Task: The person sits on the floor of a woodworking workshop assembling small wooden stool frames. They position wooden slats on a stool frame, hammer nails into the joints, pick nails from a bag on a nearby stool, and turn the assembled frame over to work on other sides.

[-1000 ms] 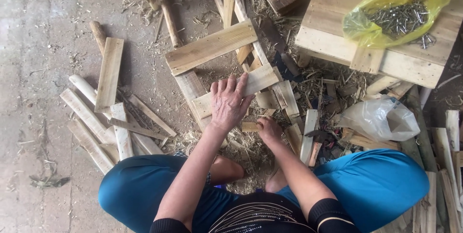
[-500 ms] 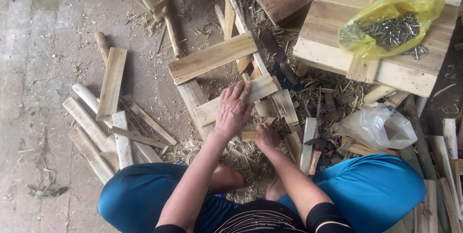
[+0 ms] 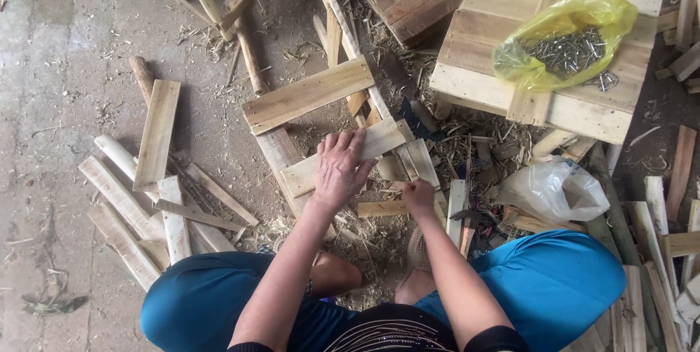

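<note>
Two bare hands are working low: your left hand [image 3: 341,170] is pressing flat, fingers spread, on a pale wooden slat [image 3: 343,157] lying across another board on the floor; your right hand [image 3: 418,195] is curling shut beside it, contents hidden. Stiff, light, splintery-looking wood, best gripped mid-length by its edges.

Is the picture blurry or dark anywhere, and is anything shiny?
Head view: soft, even daylight with only faint shadows beside the planks; the left hand on the wooden slat looks sharp, and the right hand slightly softer; the yellow bag of nails and the clear plastic bag show mild glare; the edges bend slightly.
</note>
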